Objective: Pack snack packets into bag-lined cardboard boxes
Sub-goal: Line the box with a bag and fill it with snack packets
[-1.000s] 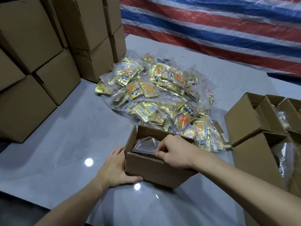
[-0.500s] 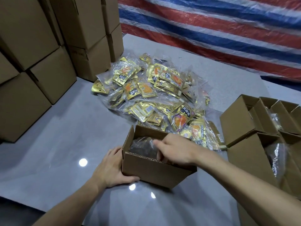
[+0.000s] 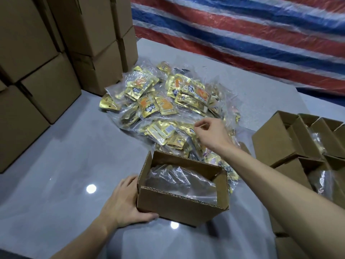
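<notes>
Fingertips (image 3: 201, 125) of right hand (image 3: 212, 133) curled just over snack packets (image 3: 160, 107); grasp on clear wrap impossible to tell. Packet print unreadable, barcode (image 3: 169, 128) just beside. Nearer, left hand (image 3: 121, 202) clasping bag-lined box (image 3: 179, 208), fingers hidden behind its wall.

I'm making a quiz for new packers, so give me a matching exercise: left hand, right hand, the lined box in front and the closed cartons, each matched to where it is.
Things:
1 left hand
2 right hand
3 lined box
4 closed cartons

Places:
A stacked at the far left
B above the packet pile
C on the lined box's left side
D open, between the two arms

Pairs: 1-C, 2-B, 3-D, 4-A
</notes>
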A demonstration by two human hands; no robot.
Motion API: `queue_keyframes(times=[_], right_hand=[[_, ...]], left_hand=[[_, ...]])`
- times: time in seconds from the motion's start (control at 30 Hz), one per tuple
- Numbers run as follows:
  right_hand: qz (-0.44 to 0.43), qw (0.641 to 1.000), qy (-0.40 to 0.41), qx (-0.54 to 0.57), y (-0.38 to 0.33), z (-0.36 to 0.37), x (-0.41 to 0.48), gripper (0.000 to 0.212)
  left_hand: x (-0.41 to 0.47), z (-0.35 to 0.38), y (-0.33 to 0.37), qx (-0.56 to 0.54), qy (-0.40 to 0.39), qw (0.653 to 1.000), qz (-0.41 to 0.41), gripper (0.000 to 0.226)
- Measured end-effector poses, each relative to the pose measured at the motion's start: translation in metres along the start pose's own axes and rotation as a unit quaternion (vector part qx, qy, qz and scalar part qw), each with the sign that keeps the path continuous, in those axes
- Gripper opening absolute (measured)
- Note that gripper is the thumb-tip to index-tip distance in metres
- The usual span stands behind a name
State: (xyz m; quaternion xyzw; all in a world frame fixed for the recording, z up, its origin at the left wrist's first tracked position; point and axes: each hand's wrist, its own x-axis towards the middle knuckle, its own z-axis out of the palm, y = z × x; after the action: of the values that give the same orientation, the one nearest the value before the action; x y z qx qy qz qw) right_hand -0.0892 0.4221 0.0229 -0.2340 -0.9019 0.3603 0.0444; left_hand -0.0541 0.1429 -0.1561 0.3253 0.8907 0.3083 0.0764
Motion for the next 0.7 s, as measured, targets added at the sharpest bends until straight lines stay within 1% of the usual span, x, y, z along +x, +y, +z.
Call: queue_keyframes(times=[0.07, 0.13, 0.2, 0.27, 0.33, 0.37, 0.4, 0.47, 0.6, 0.63, 0.7], right_hand=[[0.024, 0.999, -0.008, -0.040, 0.001, 0.011, 0.016, 0.010], [0.066, 0.996, -0.005, -0.061, 0.003, 0.023, 0.031, 0.019], [0.102, 0.992, 0.019, -0.077, 0.006, 0.032, 0.043, 0.015], [0.130, 0.989, 0.039, -0.058, 0.006, 0.039, 0.052, 0.007], [0.150, 0.987, 0.051, -0.025, 0.005, 0.041, 0.059, 0.027], [0.151, 0.987, 0.053, -0.031, 0.005, 0.040, 0.060, 0.034], [0.142, 0.987, 0.055, -0.055, 0.004, 0.039, 0.062, 0.036], [0.119, 0.988, 0.034, -0.094, 0.003, 0.038, 0.065, 0.029], [0.084, 0.991, -0.038, -0.093, -0.007, 0.033, 0.058, 0.026], [0.062, 0.993, -0.038, -0.096, -0.011, 0.031, 0.054, 0.021], [-0.009, 0.994, 0.005, -0.111, -0.016, 0.026, 0.043, 0.008]], left_hand=[[-0.001, -0.001, 0.002, -0.016, 0.014, 1.000, -0.010, 0.089], [-0.001, -0.002, 0.003, -0.032, 0.019, 0.999, -0.017, 0.092], [-0.002, -0.003, 0.004, -0.045, 0.011, 0.999, -0.022, 0.094], [-0.003, -0.004, 0.004, -0.059, 0.018, 0.998, -0.029, 0.102], [-0.004, -0.007, 0.008, -0.059, 0.024, 0.997, -0.038, 0.111], [-0.004, -0.008, 0.009, -0.053, 0.023, 0.998, -0.036, 0.113], [-0.003, -0.010, 0.010, -0.050, 0.018, 0.998, -0.032, 0.113], [-0.003, -0.012, 0.011, -0.058, 0.001, 0.997, -0.042, 0.112], [-0.004, -0.008, 0.010, -0.064, 0.015, 0.996, -0.066, 0.109], [-0.004, -0.008, 0.011, -0.064, 0.019, 0.995, -0.069, 0.109], [-0.004, -0.009, 0.013, -0.063, 0.024, 0.995, -0.075, 0.109]])
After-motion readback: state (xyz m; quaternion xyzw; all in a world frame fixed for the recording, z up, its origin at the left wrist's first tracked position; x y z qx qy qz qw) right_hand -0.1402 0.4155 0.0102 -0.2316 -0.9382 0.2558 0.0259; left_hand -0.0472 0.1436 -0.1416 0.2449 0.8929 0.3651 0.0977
